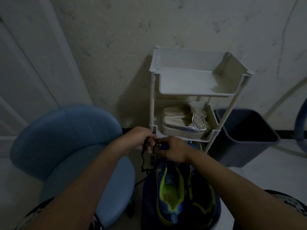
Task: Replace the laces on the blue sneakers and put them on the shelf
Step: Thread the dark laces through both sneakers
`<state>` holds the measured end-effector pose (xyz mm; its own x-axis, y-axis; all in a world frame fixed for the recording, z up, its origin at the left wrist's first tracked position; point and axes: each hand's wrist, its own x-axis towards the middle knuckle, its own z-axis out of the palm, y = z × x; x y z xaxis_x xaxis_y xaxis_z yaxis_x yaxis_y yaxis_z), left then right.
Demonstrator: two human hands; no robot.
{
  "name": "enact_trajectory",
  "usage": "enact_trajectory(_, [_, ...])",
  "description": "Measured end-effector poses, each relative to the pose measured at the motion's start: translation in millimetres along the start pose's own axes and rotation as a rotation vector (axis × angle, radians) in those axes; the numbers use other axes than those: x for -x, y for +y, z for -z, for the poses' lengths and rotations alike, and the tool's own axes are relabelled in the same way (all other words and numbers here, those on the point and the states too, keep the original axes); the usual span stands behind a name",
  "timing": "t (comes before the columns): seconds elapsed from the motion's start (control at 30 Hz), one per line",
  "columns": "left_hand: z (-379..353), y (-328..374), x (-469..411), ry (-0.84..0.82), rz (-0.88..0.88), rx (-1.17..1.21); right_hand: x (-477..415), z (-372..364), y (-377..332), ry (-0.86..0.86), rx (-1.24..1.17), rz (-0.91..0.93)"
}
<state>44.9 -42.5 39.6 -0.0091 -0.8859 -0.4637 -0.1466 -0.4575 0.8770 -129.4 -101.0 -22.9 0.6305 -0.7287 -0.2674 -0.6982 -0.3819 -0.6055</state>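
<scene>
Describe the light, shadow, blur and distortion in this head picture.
Head view: dim, bluish cast, no glare; the shelf rack casts a soft shadow leftwards on the wall; wide-angle bending bows the door frame; the left hand and right hand at the lace are dark and soft; only the yellow-green lining of the sneakers stands out.

The blue sneakers (166, 196) look like matt cloth, with a smoother yellow-green lining. The black lace (143, 157) is a thin, dull cord. The shelf (191, 84) is pale grey plastic, smooth and matt. On its middle tier the sandals (182, 127) have a glossy silver, metallic-looking finish and clear studded straps. The chair (66, 130) is smooth blue padded upholstery with a faint sheen. The bin (232, 151) is dark matt plastic. The wall (116, 39) is rough, blotchy plaster.
</scene>
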Motion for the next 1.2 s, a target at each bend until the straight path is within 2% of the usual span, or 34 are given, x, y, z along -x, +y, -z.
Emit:
enact_trajectory(0.07, [-6, 1, 9, -0.075, -0.067, 0.014, 4, 5, -7, 0.062, -0.262, 0.051])
enact_trajectory(0.17, [-10, 2, 11, -0.057, -0.189, -0.254, 11, 15, -19, 0.039, -0.544, 0.127])
enact_trajectory(0.3, [5, 5, 7, 0.229, -0.378, -0.637, 16, 22, -18, 0.117, -0.601, 0.07])
enact_trajectory(0.47, [18, -5, 5, 0.608, -0.365, -0.953, 31, 36, -23, 0.157, -0.71, 0.054])
enact_trajectory(0.53, [5, -3, 10, 0.612, -0.307, -0.84, 37, 40, -27, 0.176, -0.762, 0.076])
enact_trajectory(0.57, [-4, -3, 10, 0.545, -0.259, -0.756, 38, 41, -28, 0.19, -0.785, 0.083])
enact_trajectory(0.67, [-29, -8, 5, 0.207, -0.155, -0.531, 42, 48, -36, 0.243, -0.824, 0.097])
enact_trajectory(0.7, [-37, -9, 5, 0.104, -0.163, -0.457, 43, 50, -38, 0.252, -0.855, 0.1])
enact_trajectory(0.77, [-49, -10, 2, 0.001, -0.23, -0.336, 44, 54, -41, 0.26, -0.966, 0.099])
enact_trajectory(0.9, [-52, -5, -2, 0.06, -0.328, -0.215, 41, 62, -31, 0.38, -1.093, 0.014])
enact_trajectory(1.0, [-38, -8, -5, 0.211, -0.318, -0.298, 39, 67, -18, 0.463, -1.126, -0.128])
enact_trajectory(1.13, [-12, -15, -19, 0.391, -0.191, -0.246, 37, 66, -7, 0.427, -1.21, -0.267])
enact_trajectory(1.2, [6, -19, -29, 0.408, -0.045, -0.412, 36, 66, -3, 0.414, -1.271, -0.295])
